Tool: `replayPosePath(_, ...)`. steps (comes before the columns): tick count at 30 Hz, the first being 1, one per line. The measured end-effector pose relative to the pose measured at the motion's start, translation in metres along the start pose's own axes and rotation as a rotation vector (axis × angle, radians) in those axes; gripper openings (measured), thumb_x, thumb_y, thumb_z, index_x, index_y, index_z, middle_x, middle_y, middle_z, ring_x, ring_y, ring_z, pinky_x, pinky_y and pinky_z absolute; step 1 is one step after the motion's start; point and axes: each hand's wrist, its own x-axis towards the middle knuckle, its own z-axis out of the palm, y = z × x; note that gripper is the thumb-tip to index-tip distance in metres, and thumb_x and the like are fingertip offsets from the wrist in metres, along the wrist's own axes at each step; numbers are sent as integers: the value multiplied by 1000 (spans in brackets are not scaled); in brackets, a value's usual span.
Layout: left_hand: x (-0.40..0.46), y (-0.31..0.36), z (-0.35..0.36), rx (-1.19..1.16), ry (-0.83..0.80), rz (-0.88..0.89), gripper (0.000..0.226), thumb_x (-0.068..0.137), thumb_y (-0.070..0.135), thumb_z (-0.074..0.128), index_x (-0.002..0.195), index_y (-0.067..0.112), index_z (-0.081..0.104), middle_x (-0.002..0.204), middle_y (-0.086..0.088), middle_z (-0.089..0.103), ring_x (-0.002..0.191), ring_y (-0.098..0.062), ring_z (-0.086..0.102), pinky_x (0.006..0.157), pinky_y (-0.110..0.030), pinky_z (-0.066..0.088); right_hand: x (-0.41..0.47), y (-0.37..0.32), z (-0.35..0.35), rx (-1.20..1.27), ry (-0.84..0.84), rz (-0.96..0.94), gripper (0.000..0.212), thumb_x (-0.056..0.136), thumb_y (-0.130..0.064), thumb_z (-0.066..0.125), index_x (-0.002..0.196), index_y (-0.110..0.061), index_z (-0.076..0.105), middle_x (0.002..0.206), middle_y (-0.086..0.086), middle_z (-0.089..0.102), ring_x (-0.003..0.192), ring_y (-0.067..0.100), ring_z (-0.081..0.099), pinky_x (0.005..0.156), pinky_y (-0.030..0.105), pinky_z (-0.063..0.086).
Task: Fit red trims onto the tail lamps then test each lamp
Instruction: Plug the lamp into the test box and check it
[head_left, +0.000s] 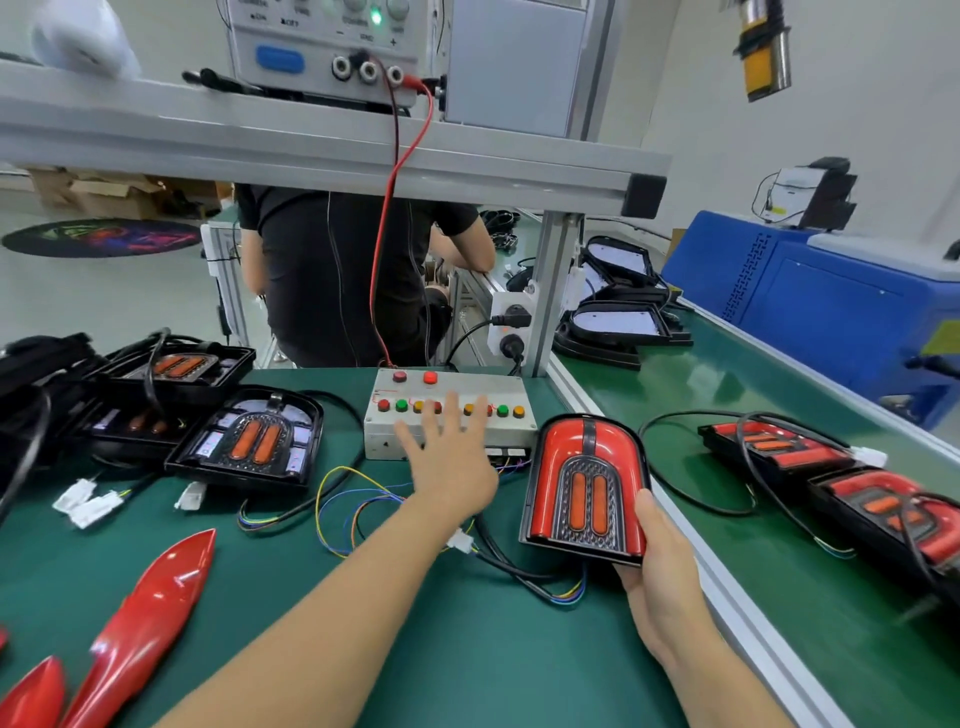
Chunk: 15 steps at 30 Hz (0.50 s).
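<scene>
My right hand (662, 566) grips the lower right corner of a tail lamp (584, 483) that carries a red trim, tilted up off the green bench. My left hand (449, 452) is spread with straight fingers over the front of the grey test box (447, 415), near its row of coloured buttons. A lamp without trim (249, 441) lies at the left, with two more behind it. Loose red trims (150, 618) lie at the lower left. Two trimmed lamps (831, 467) lie on the right belt.
A power supply (332, 47) sits on the upper shelf, with red and black leads running down to the test box. Coloured wires and white connectors (88, 501) trail across the bench. A person in black stands behind. A blue machine (831, 301) is at the right.
</scene>
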Motion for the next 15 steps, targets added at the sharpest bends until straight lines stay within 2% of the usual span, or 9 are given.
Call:
replayPosePath(4, 7, 19, 2, 78, -49, 52, 77, 89, 20, 49, 151, 33, 4, 160, -7, -7, 145, -36, -13, 109, -63, -12, 1, 0, -1, 15, -12, 12, 33, 103, -34, 42, 106, -16, 69, 99, 6, 75, 86, 16, 72, 81, 36, 50)
replayPosePath(8, 9, 22, 2, 106, -82, 7, 83, 84, 34, 52, 150, 39, 1, 159, -11, -14, 141, -44, -18, 104, -67, -17, 1, -1, -1, 26, -28, 13, 32, 102, -33, 43, 103, -16, 70, 98, 6, 76, 84, 15, 73, 78, 35, 49)
replayPosePath(15, 14, 18, -4, 107, -142, -70, 94, 74, 53, 56, 147, 46, -3, 157, -12, -21, 139, -50, -18, 99, -74, -11, 1, -2, -3, 14, -56, 27, 33, 103, -33, 41, 108, -16, 69, 101, 6, 75, 89, 16, 72, 82, 35, 49)
